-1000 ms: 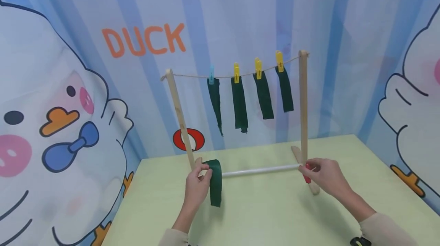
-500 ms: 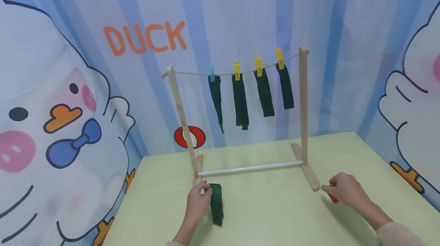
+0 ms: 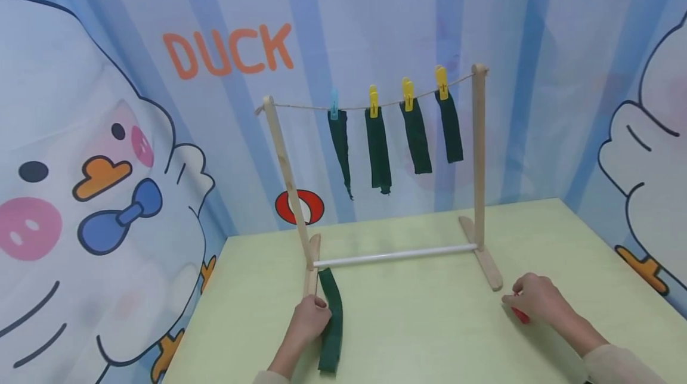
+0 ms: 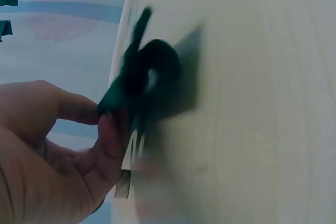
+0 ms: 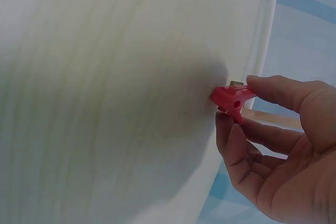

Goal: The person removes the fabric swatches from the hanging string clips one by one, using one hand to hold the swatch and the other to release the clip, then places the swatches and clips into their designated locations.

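My left hand (image 3: 310,319) pinches a dark green cloth strip (image 3: 334,330) just in front of the rack's left foot. In the left wrist view the cloth strip (image 4: 157,66) looks bent into a loop beyond the fingertips. Low over the table at the right, my right hand (image 3: 539,299) holds a red clothespin (image 5: 231,98) between thumb and fingers. Behind both hands stands a wooden drying rack (image 3: 479,157) with a string (image 3: 300,107) between its posts. From it hang several green strips (image 3: 378,148), one under a light blue clothespin (image 3: 334,105), the others under yellow clothespins (image 3: 408,95).
A white rod (image 3: 397,255) joins the rack's feet low down, the right foot (image 3: 488,268) pointing toward me. The pale table (image 3: 418,324) ends at the back against a blue striped curtain (image 3: 376,8) printed with ducks.
Both hands have drawn back from the rack toward me. The left hand has lowered the green strip, which now lies stretched out more. The right hand has carried the red clothespin to the right.
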Motion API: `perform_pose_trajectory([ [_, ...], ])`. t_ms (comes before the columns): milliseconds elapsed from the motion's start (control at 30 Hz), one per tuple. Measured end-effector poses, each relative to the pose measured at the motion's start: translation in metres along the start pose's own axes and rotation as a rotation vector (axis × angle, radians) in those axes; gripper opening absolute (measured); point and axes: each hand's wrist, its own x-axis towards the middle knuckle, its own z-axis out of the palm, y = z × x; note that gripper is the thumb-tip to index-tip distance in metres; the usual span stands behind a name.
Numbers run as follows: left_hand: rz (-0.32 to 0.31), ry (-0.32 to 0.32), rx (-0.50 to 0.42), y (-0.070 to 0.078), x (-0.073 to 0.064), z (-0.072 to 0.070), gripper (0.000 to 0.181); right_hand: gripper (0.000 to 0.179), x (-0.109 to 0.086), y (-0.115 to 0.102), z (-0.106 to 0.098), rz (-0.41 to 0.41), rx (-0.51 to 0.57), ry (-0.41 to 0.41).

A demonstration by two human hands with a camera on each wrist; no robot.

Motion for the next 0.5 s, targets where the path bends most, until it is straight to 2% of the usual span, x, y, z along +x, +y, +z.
perform_pose_trajectory([
  [67, 0.000, -0.025, 0.033, -0.0013, 0.0016, 0.0003, 0.016, 0.031, 0.0015, 0.0011, -0.0007, 0.012, -0.006, -0.010],
  [167, -0.004, -0.037, 0.091, -0.0016, 0.0031, 0.0001, 0.021, 0.027, 0.0017, 0.0035, -0.0004, 0.033, 0.004, -0.025],
  [367, -0.023, -0.009, 0.257, 0.0003, 0.0032, -0.0029, 0.025, 0.025, 0.0010, 0.0073, 0.0022, 0.039, 0.033, -0.016],
  [500, -0.039, -0.005, 0.311, -0.0001, 0.0003, -0.0058, 0.028, 0.025, 0.0007, 0.0087, 0.0081, 0.025, 0.045, -0.013],
])
